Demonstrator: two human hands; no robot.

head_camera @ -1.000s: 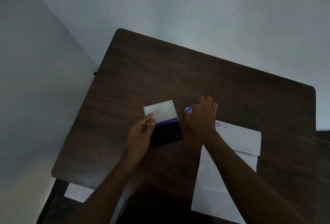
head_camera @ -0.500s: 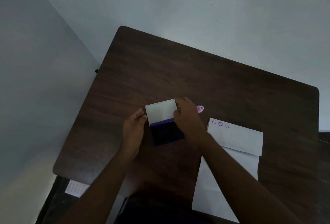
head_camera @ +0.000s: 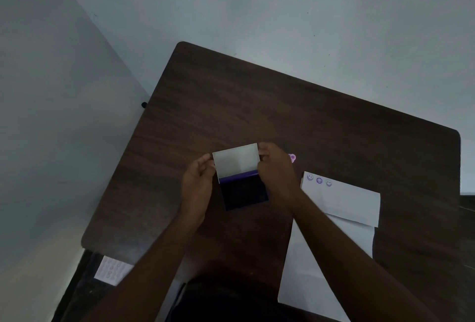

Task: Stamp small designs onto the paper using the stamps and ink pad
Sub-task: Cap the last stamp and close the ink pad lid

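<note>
ink pad point(head_camera: 244, 183) mid-table point(head_camera: 231, 105), stamp point(head_camera: 292, 158) right behind it, paper point(head_camera: 341, 201) further right

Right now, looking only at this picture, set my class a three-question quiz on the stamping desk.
1. True or false: the ink pad is open, its lid up.
2. How many prints are on the paper?
3. Which hand touches the lid's right edge? A) left hand B) right hand

Key: 1 true; 2 three; 3 B.
</note>
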